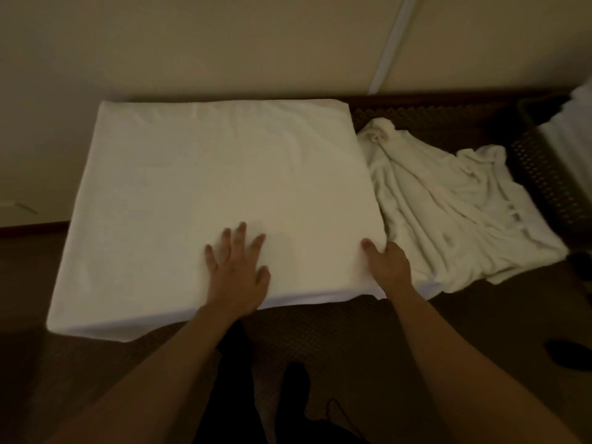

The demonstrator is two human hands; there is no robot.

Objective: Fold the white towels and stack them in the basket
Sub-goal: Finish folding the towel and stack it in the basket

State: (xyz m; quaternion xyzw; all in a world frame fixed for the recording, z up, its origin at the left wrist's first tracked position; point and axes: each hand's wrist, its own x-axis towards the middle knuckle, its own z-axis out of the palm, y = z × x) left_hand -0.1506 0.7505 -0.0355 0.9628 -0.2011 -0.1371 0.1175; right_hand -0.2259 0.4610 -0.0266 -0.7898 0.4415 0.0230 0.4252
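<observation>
Folded towel (205,187) lay flat as a broad white rectangle on the dark worktop (320,328), filling centre and left of frame. Left hand (238,270) was released and flat, fingers spread, palm pressing the towel near its lower edge. Right hand (389,262) sat at the towel's lower-right corner, thumb on top and fingers out of sight past the edge; it looked to be gripping the corner, though I could not confirm a full grasp.

Judged step: smoothing, then taking the next fold.
- Keep the left palm down as an anchor so the layers do not slide.
- Lift the right edge evenly and carry it across to the left edge; match corners before pressing.
- Sweep outward from the fold line to push out air and the faint creases in the upper part.

Around it:
- A crumpled towel (448,213) lay touching the folded one's right edge, centre-right of frame. Risk: the right hand catches it and drags both.
- The dark perforated basket (551,174) stood at far right, cropped, with white cloth (573,139) showing by its rim; whether that was inside it, I could not tell.
- The crumpled towel sat between the folded one and the basket, so the transfer has to go over it.
- Dim light, fine edges hard to read.
</observation>
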